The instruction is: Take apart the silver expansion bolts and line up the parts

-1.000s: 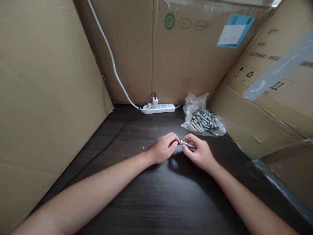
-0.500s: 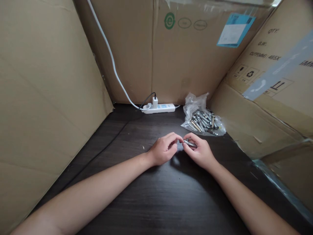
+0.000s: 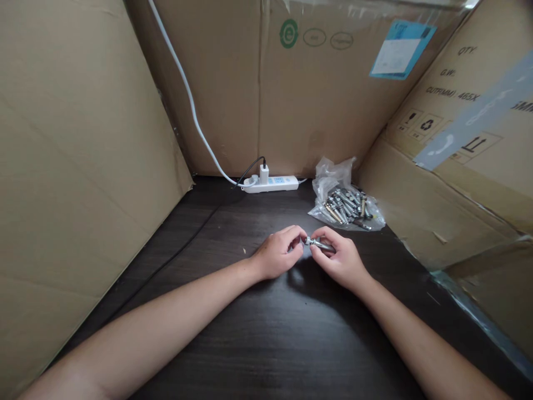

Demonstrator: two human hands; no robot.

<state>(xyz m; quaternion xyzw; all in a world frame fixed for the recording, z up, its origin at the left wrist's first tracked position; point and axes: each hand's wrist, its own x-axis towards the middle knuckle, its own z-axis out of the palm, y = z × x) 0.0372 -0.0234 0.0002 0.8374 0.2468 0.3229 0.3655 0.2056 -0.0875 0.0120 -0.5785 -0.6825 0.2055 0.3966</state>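
In the head view, the metal bolt (image 3: 323, 245) is between the two hands, over the middle of the worktop (image 3: 250, 344) and short of its far edge. Its long axis runs almost parallel to that edge, the tail slanting a little toward the near right corner. The right hand (image 3: 341, 258) grips the shank between thumb and fingers, the tail reaching back toward the palm. The nut (image 3: 308, 240) end points left, straight at the left hand (image 3: 277, 253), whose fingers are curled with their tips at or just beside the nut; whether they pinch it I cannot tell. The right hand is nearer the shank, the left nearer the nut end. A shadow beneath suggests the bolt is held clear of the surface.

Toward the far right corner lies a clear plastic bag (image 3: 333, 172) with many similar bolts (image 3: 345, 205). Left of it, along the far edge, sits a white power strip (image 3: 287, 186) with an adapter (image 3: 264, 175) plugged in; a black cable (image 3: 179, 251) runs from that toward the left edge.
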